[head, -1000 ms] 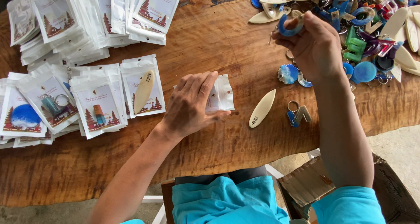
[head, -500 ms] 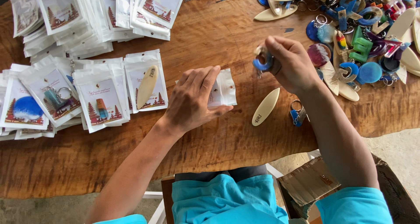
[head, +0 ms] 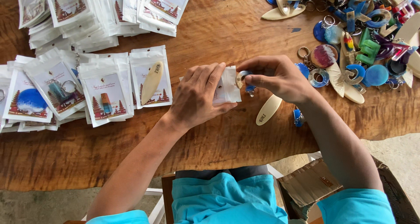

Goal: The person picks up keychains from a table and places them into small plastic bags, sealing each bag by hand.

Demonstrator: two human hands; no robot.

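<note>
The left hand (head: 199, 97) presses a white pouch (head: 228, 85) flat mid-counter (head: 210, 27). The right hand (head: 280, 77) pinches a blue keyring (head: 244, 79) at its opening. More keyrings (head: 363, 36) crowd the far right corner.

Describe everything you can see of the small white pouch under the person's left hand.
The small white plastic pouch lies flat on the brown wooden table, mostly hidden beneath the left hand, whose fingers press on it. Only its right end shows: glossy, pale, with a faint printed card inside. The right hand holds a blue and cream round keychain charm at that edge. Whether the charm is already inside cannot be told.
</note>
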